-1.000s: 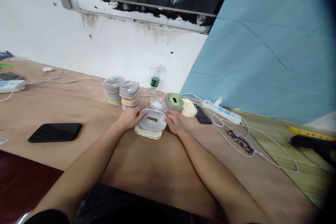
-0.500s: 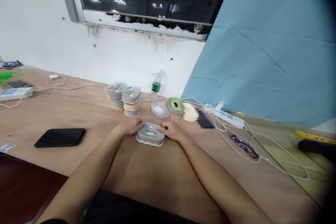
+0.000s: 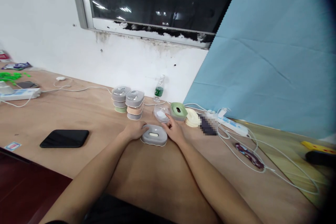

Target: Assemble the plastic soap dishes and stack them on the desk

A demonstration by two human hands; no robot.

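In front of me on the table lies a grey plastic box [image 3: 154, 136] with rounded corners, a slot in its top and a pale lower rim. My left hand [image 3: 135, 130] has its fingers closed on the box's left edge. At the box's right rear corner is my right hand [image 3: 173, 130], fingers apart, with a fingertip at the near edge of a clear plastic lid [image 3: 159, 112]; whether it touches the lid I cannot tell. Beside that lid stands a box with a green slotted top [image 3: 181, 111]. A pile of cream-coloured plates [image 3: 193, 118] lies right of it.
Two stacks of boxes with clear lids [image 3: 135, 98] stand at the back left. A water bottle [image 3: 159, 91] is by the wall. At the left lies a black phone [image 3: 64, 138]. White cables, a power strip [image 3: 233, 125] and a dark red wrapped item [image 3: 249, 155] are at the right.
My right hand has let go of the grey box's right side and reached forward towards the clear lid. My left hand keeps to the box. The whole view has shifted slightly.
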